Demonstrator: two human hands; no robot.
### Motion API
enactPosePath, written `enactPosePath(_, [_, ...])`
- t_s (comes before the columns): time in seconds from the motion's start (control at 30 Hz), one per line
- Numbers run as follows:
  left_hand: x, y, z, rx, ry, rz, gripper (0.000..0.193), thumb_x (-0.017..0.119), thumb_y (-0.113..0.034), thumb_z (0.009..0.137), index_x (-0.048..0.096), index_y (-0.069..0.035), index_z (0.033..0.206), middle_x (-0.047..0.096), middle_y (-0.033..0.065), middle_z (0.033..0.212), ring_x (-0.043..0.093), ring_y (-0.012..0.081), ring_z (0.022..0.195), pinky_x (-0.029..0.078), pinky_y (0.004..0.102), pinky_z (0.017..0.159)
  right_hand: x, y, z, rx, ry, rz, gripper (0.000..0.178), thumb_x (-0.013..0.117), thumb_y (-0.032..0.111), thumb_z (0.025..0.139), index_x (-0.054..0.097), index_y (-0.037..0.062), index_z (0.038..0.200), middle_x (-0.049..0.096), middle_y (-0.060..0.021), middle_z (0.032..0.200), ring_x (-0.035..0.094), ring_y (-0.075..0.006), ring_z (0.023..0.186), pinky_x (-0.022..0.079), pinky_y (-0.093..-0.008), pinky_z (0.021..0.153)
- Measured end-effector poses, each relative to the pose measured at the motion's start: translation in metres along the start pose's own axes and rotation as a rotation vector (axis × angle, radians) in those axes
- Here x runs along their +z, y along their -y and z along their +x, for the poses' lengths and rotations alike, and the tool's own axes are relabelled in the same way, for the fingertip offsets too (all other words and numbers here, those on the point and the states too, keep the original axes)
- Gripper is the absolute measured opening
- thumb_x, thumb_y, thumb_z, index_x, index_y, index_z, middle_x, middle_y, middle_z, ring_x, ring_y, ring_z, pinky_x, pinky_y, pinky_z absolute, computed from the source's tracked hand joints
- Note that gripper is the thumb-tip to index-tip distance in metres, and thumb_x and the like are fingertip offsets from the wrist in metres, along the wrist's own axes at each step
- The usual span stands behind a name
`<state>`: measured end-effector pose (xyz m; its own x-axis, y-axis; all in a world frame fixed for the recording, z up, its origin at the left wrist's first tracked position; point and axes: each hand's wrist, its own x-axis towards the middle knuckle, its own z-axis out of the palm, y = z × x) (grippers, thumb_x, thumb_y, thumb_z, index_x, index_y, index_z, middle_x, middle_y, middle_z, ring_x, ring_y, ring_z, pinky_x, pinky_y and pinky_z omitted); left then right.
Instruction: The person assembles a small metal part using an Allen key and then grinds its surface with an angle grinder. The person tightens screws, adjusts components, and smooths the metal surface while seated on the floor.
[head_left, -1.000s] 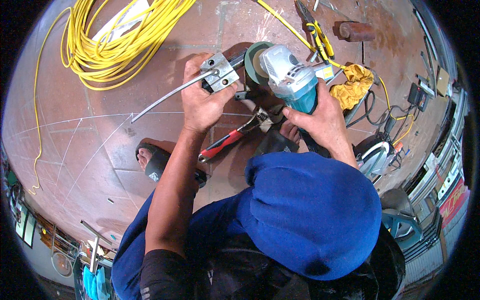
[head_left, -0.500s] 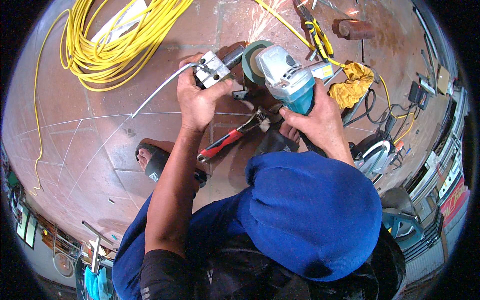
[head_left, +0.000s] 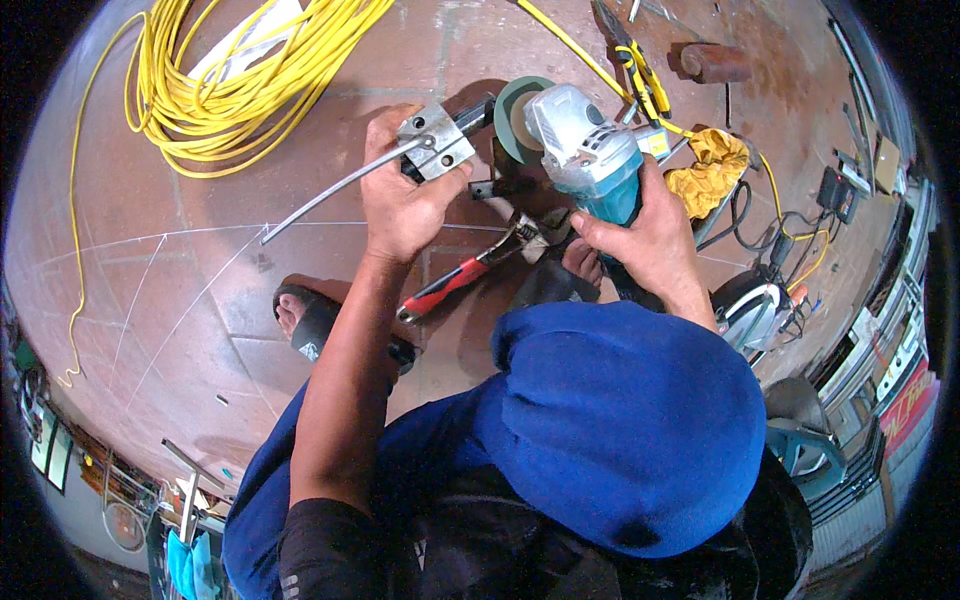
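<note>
My left hand (head_left: 410, 205) is wrapped round a metal clamp block (head_left: 450, 160) with bolt holes. A long thin grey rod (head_left: 335, 195) sticks out of the block to the lower left, and a dark bar (head_left: 476, 115) extends from its other side toward the grinding disc. In my right hand (head_left: 650, 235) is a teal and silver angle grinder (head_left: 590, 145). Its greenish disc (head_left: 520, 118) is beside the tip of the dark bar; whether they touch I cannot tell. On the floor below, a red-handled adjustable wrench (head_left: 445, 287) lies between my feet.
A coil of yellow cable (head_left: 240, 110) lies at the far left. Yellow-black pliers (head_left: 642, 75), a rusty metal cylinder (head_left: 714, 62) and a crumpled yellow cloth (head_left: 708, 170) are at the far right. Another power tool (head_left: 752, 315) and loose cords lie on the right.
Sparks that flew from the disc are gone. The grinder has shifted slightly right, and my left hand has turned the block and moved it a little right.
</note>
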<state>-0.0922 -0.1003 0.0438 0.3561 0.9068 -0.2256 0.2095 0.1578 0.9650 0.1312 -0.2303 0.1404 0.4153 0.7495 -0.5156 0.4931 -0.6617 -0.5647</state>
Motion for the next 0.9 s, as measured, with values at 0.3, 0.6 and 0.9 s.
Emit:
enactPosePath(0.3, [-0.003, 0.002, 0.000, 0.052, 0.016, 0.133, 0.066, 0.083, 0.000, 0.069, 0.055, -0.005, 0.128, 0.065, 0.0066, 0.110, 0.066, 0.0157, 0.096, 0.056, 0.0327, 0.087, -0.006, 0.016, 0.004, 0.146, 0.115, -0.099, 0.077, 0.088, 0.031, 0.071, 0.052, -0.0021, 0.131, 0.072, -0.0216, 0.106, 0.073, -0.0325, 0.097, 0.055, -0.0403, 0.086])
enactPosePath(0.6, [0.000, -0.010, 0.000, -0.165, 0.030, -0.154, 0.060, 0.081, 0.004, 0.070, 0.051, -0.002, 0.123, 0.063, 0.0056, 0.103, 0.066, 0.0137, 0.092, 0.055, 0.0301, 0.084, -0.002, 0.019, 0.000, 0.118, 0.096, -0.062, 0.073, 0.087, 0.031, 0.073, 0.052, -0.0022, 0.127, 0.073, -0.0216, 0.100, 0.074, -0.0335, 0.095, 0.057, -0.0413, 0.084])
enactPosePath(0.9, [-0.004, -0.008, 0.003, -0.239, -0.016, -0.286, 0.060, 0.081, 0.002, 0.071, 0.051, -0.002, 0.122, 0.061, 0.0043, 0.103, 0.064, 0.0137, 0.099, 0.055, 0.0314, 0.087, -0.005, 0.017, -0.009, 0.154, 0.057, -0.006, 0.077, 0.088, 0.029, 0.073, 0.051, -0.0021, 0.133, 0.074, -0.0183, 0.102, 0.074, -0.0293, 0.094, 0.056, -0.0387, 0.084])
